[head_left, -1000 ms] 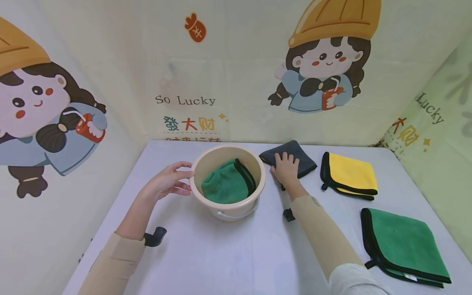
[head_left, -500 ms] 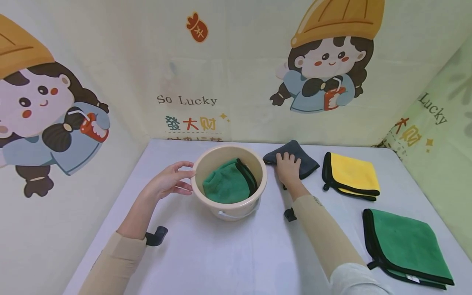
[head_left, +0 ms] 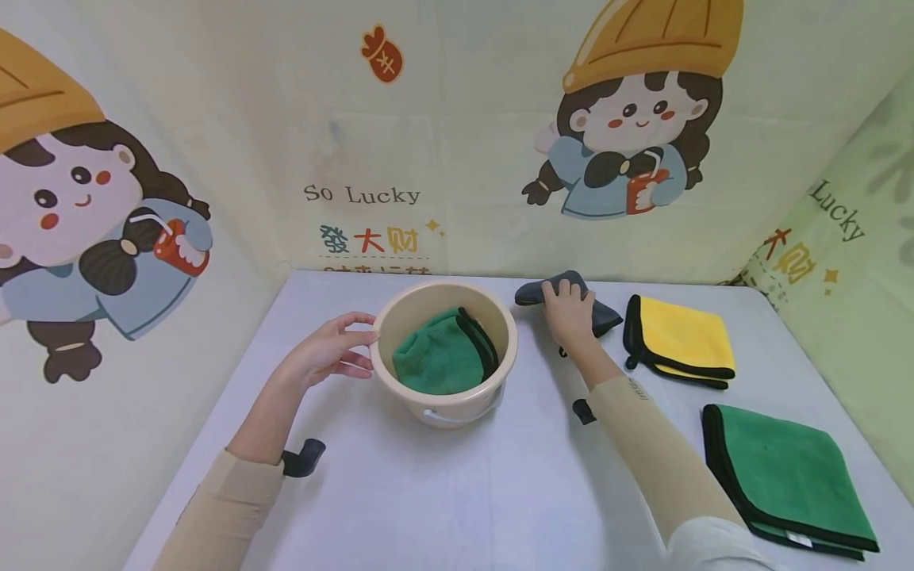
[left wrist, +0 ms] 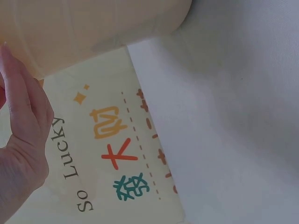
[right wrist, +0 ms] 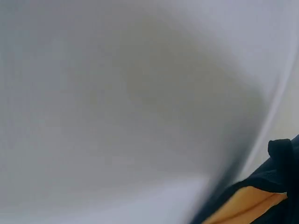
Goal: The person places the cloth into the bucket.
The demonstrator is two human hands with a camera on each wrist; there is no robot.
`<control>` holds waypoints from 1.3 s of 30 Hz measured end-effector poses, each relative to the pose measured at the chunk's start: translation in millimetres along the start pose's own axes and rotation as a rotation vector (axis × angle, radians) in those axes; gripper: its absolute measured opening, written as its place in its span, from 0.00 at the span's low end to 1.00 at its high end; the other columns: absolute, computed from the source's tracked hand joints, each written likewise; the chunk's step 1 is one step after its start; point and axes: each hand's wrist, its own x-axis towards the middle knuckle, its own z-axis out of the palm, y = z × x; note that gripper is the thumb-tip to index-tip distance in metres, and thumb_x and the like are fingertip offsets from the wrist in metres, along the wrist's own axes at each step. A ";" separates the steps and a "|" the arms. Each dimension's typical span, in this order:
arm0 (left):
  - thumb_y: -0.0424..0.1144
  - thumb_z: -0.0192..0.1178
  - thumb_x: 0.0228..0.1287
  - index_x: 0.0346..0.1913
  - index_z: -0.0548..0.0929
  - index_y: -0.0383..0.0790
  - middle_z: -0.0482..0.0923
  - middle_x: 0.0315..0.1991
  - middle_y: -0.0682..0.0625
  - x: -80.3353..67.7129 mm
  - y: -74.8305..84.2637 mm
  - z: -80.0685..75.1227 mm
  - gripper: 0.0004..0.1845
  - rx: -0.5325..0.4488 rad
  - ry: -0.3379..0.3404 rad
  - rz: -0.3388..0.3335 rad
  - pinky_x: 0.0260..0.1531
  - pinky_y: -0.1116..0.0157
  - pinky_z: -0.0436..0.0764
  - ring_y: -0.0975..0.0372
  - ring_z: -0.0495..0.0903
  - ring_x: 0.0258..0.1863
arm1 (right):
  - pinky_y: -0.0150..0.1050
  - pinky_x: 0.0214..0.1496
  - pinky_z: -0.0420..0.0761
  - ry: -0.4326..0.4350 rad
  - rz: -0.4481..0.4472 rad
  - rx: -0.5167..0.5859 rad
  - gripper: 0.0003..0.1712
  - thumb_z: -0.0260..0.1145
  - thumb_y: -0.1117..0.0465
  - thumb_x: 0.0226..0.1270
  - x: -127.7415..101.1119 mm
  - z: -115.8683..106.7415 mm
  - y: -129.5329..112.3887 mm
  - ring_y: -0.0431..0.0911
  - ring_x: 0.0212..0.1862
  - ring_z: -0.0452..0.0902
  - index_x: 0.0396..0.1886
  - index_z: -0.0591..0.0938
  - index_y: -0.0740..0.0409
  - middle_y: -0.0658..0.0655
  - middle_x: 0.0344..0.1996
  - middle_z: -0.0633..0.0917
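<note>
Two hands busy | right hand (head_left: 569,312) bunches grey cloth (head_left: 603,316) on bench (head_left: 443,492), fingers curled round it | left hand (head_left: 324,353) steadies beige bucket (head_left: 400,379), fingers relaxed | step: pickup; next likely lift clear.

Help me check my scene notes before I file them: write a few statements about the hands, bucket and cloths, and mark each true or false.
1. The right hand grips the grey cloth. True.
2. The beige bucket holds a yellow cloth. False: a green cloth lies in it.
3. The left hand touches the bucket's rim. True.
4. The yellow cloth lies left of the bucket. False: it lies to its right, beyond the grey cloth.
5. A second green cloth lies on the table. True.
</note>
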 end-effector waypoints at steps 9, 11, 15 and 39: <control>0.40 0.54 0.65 0.64 0.60 0.39 0.76 0.35 0.44 -1.1 0.5 -0.1 0.26 -0.008 -0.004 -0.008 0.31 0.60 0.83 0.56 0.83 0.27 | 0.57 0.45 0.65 0.239 -0.091 -0.005 0.18 0.61 0.60 0.63 0.5 -38.9 -6.6 0.58 0.42 0.64 0.49 0.66 0.58 0.65 0.41 0.69; 0.40 0.53 0.66 0.64 0.60 0.39 0.76 0.35 0.44 -1.1 0.6 0.0 0.26 -0.005 -0.008 -0.005 0.32 0.60 0.83 0.55 0.83 0.27 | 0.56 0.42 0.65 0.326 -0.142 -0.009 0.17 0.62 0.61 0.62 -0.7 -47.6 -11.5 0.57 0.39 0.64 0.47 0.67 0.58 0.64 0.38 0.69; 0.40 0.54 0.65 0.64 0.60 0.39 0.76 0.35 0.44 -1.9 1.4 0.4 0.26 -0.006 -0.008 -0.007 0.32 0.60 0.83 0.54 0.83 0.28 | 0.54 0.40 0.66 0.482 -0.243 -0.001 0.16 0.63 0.64 0.59 -5.8 -66.3 -24.5 0.56 0.34 0.64 0.45 0.70 0.59 0.63 0.34 0.70; 0.41 0.56 0.64 0.65 0.58 0.38 0.76 0.35 0.43 -1.8 -0.1 -0.9 0.29 -0.028 -0.028 0.007 0.31 0.60 0.83 0.57 0.82 0.26 | 0.51 0.45 0.73 0.557 -0.696 0.079 0.24 0.72 0.57 0.51 -48.6 -118.3 -102.8 0.52 0.40 0.70 0.46 0.73 0.53 0.58 0.38 0.74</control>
